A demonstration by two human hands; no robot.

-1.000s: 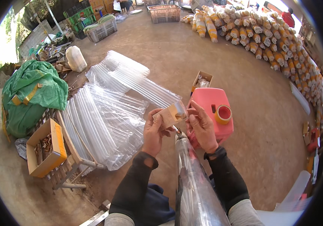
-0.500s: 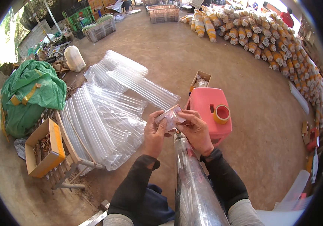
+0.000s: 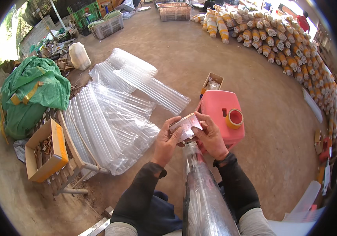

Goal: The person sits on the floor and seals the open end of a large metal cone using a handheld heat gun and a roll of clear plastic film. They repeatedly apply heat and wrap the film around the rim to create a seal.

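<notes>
My left hand [image 3: 165, 143] and my right hand [image 3: 214, 141] both grip a small flat pinkish-white packet [image 3: 185, 127], thumbs on its face and fingers behind it. What the packet is made of I cannot make out. Just below my hands is the narrow end of a long bundle wrapped in clear plastic [image 3: 206, 196], which runs between my forearms toward me. Beyond my right hand stands a pink plastic stool [image 3: 218, 103] with a roll of yellow tape [image 3: 229, 122] on top.
Clear plastic sleeves [image 3: 94, 129] spread over the floor at left, beside a wooden rack carrying a cardboard box [image 3: 61, 147] and a green tarp bundle [image 3: 35, 94]. Behind the stool is a small open box [image 3: 217, 76]. Many orange-and-white wrapped bundles [image 3: 268, 37] pile up at far right.
Both hands have moved slightly up and right with the packet. The packet's pale face now shows more fully, and the right thumb has come down onto it.
</notes>
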